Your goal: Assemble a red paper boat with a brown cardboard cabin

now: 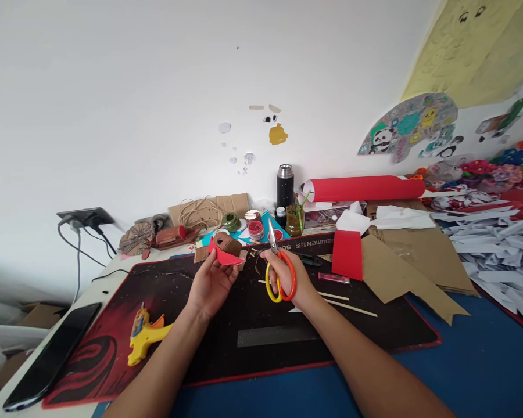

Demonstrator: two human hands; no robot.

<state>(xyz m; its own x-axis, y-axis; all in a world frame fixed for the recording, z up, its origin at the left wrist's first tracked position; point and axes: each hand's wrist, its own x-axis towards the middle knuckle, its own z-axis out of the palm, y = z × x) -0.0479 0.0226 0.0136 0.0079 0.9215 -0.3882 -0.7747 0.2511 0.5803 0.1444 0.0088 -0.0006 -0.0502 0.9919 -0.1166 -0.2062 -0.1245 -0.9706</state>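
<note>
My left hand (pixel 210 290) pinches a small piece of red paper (pixel 224 257) with a pointed corner to the right. A brown curved piece with a hole in it (pixel 227 244) shows right behind the red edge; I cannot tell whether the two are joined. In my right hand (pixel 297 278) is a pair of scissors (pixel 293 281) with one yellow and one orange-red handle. Their blades point up and away from me, look closed, and stay apart from the red paper. Both hands are above the black mat (pixel 226 360).
A yellow glue gun (pixel 144 337) and a phone (pixel 54 354) lie left. Thin sticks (pixel 353 306), a clear ruler-like strip (pixel 274 335), red card (pixel 347 255) and cardboard (pixel 386 270) lie right. Paint jars (pixel 256 230) and a black flask (pixel 285 187) stand along the back.
</note>
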